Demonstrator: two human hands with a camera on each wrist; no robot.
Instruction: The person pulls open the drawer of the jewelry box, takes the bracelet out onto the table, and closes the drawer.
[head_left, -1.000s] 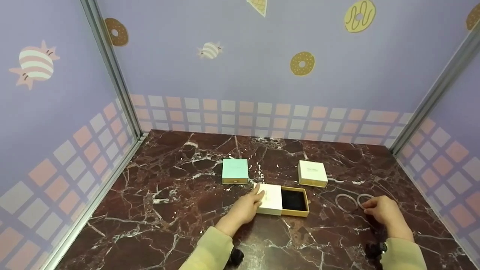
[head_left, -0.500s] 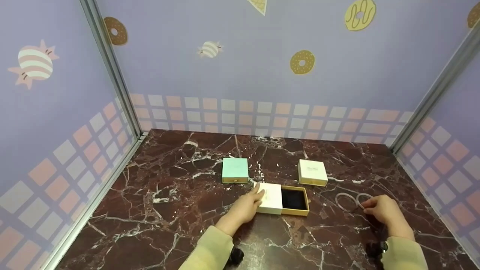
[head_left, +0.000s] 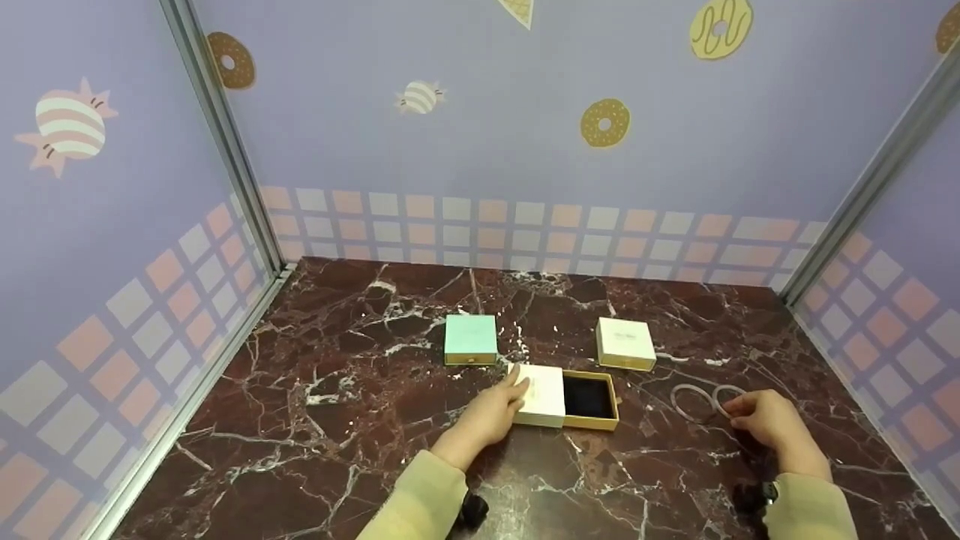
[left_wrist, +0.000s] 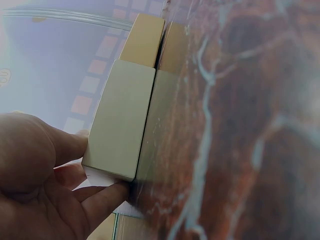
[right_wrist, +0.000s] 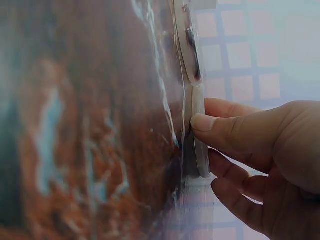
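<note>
A white drawer-style gift box (head_left: 543, 401) lies on the table, its yellow-edged drawer (head_left: 590, 424) pulled out to the right with a black lining inside. My left hand (head_left: 486, 416) holds the box's sleeve at its left end; in the left wrist view the thumb and fingers (left_wrist: 107, 202) lie against that end. Two pale bangles lie flat at the right, side by side. With thumb and fingertips, my right hand (head_left: 772, 421) pinches the right bangle (right_wrist: 198, 102), partly hidden by the fingers. The left bangle (head_left: 673, 401) seems to touch it.
Behind the drawer box stand a mint-green box (head_left: 471, 337) and another white box (head_left: 625, 343), both with their drawers in. The dark marbled table (head_left: 360, 442) is bounded by lilac panels (head_left: 510, 135) at the back and both sides.
Almost nothing differs. Both hands stay in place on the box and the bangle; the view has shifted very slightly.
</note>
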